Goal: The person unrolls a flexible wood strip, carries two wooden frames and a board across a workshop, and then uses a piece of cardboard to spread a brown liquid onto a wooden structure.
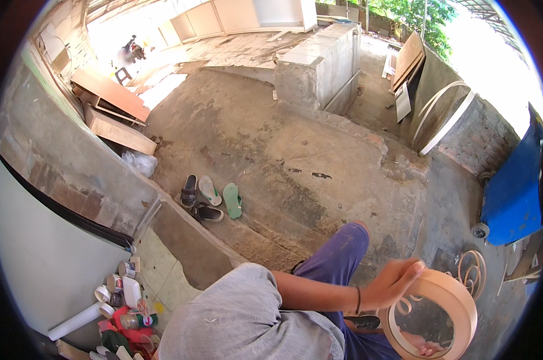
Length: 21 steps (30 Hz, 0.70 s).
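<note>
find the tan roll (466, 307) at four o'clock in the head view, up against the hands rather than apart from them. read the line from the left hand (394, 287), reaching across from the grey sleeve (256, 285), to the ring's middle as running toward half past four. note curled fingers at the ring's ten-to-eleven o'clock rim, apparently grasping it, though with undersides hidden. place the right hand (425, 346) near six o'clock on the same ring, fingers showing through the opening by the lower inner edge; cannot tell whether closed firmly or only propping.

take the roll as tilted, opening turned roughly toward the camera, broad band showing from twelve round to four o'clock. judge neither hand nearer: one at the upper left rim, one at the lower.

for room, look from the roll toward eleven and twelve o'clock, over the widest stretch of concrete floor (391, 204). allow for purple trousers (337, 255) over a bent knee at ten o'clock, near the left hand, and for loose strip coils (475, 273) just beyond the rim at one o'clock. farther along one o'clock, mind the blue wheeled bin (514, 186), well apart. past the knee toward ten o'clock, place the slippers (232, 201) well away. at six o'clock, cannot judge the room, with the rim cut off by the lower edge of view.
</note>
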{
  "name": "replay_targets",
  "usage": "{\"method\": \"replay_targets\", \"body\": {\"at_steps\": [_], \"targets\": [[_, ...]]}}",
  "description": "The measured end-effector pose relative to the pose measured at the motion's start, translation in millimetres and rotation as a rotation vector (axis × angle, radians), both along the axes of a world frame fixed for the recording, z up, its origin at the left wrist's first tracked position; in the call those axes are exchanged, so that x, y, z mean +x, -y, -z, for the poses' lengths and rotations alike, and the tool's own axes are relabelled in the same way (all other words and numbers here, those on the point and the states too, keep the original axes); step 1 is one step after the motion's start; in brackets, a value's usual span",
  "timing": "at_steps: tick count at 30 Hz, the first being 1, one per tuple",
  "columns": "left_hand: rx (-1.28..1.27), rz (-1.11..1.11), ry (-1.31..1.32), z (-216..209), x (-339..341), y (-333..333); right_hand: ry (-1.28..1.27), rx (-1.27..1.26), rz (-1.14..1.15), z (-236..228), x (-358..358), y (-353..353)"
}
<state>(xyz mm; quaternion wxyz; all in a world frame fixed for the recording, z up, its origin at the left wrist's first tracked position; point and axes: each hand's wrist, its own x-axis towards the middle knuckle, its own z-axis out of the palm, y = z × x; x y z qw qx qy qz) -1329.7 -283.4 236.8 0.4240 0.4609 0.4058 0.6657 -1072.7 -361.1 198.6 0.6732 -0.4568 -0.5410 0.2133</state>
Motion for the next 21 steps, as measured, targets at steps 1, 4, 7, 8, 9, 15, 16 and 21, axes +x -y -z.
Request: {"method": "replay_targets", "body": {"at_steps": [1, 4, 7, 8, 9, 15, 16, 21], "targets": [[-0.007, 0.102, -0.057, -5.7, -5.7, -4.0, -0.002, 0.005, -0.001, -9.0, -17.1, 0.2], [0.172, 0.240, -0.328, -35.3, -42.6, -28.5, 0.046, -0.013, -0.052, -20.5, -52.7, -1.9], [0.652, 0.226, -0.728, -65.7, -39.0, -39.2, 0.180, -0.058, -0.071, -33.1, -73.7, -2.5], [0.687, 0.259, -0.881, -78.7, -42.4, -22.2, 0.210, -0.089, -0.145, -31.8, -83.4, -4.0], [0.780, 0.347, -0.995, -84.0, -36.0, -22.4, 0.266, -0.101, -0.144, -30.2, -85.9, -4.9], [0.607, 0.325, -0.924, -71.4, -51.5, -21.7, 0.207, -0.167, -0.171, -58.4, -92.7, -3.8], [0.542, 0.268, -0.837, -61.4, -59.8, -22.1, 0.084, -0.146, -0.166, -56.8, -85.3, -1.7], [-0.143, 0.157, 0.302, -35.3, -21.3, 19.3, -0.017, -0.032, -0.145, -41.5, -67.1, -2.8]]}}
